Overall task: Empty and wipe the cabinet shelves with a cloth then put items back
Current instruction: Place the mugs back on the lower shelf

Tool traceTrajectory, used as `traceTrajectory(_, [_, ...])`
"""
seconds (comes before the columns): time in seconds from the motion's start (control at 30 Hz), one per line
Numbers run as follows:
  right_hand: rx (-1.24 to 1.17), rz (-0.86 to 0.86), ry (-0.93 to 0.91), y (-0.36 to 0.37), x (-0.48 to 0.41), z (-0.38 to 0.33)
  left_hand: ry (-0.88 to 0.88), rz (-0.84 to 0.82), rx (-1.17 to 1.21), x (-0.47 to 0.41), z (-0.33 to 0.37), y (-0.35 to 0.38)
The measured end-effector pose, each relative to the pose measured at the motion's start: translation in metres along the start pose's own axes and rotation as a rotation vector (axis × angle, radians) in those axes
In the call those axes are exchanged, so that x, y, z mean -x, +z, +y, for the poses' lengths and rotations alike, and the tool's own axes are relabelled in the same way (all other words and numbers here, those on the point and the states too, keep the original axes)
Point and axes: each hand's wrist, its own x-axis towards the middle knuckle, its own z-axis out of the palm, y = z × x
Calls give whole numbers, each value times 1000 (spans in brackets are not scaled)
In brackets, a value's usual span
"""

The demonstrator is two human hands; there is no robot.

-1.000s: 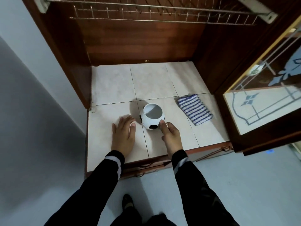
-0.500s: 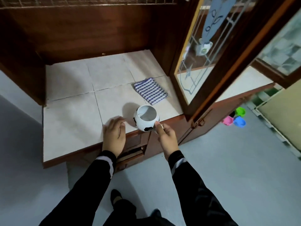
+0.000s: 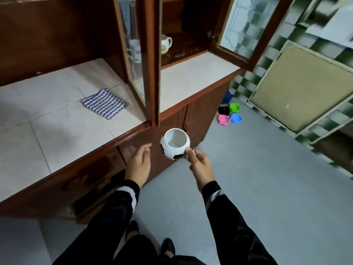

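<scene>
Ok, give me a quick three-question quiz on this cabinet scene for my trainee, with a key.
1. True or false: the football cup stands on the tiled shelf.
2. Which hand grips the cup? A) left hand B) right hand C) both
3. Fill in: the checked cloth lies on the tiled ____.
Key: 1 false, it is held in the air in front of the shelf; 2 B; 3 shelf.

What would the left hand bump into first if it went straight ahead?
Probably the wooden cabinet front just under the tiled counter, though depth is unclear. The football mug is right of the left hand.
</scene>
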Motion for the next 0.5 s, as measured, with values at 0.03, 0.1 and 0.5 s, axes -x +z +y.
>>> traceTrajectory(0.03, [-8,21,-4,-10,0,0,-12,-27,32,1,5,11])
traceTrajectory(0.1, [-29,63,-16,-29,-2,-1,-7,-84,86,1,18,30])
traceTrajectory(0.5, [-116,288,2,-123,-57,-11,97,-245,134,-57,86,142])
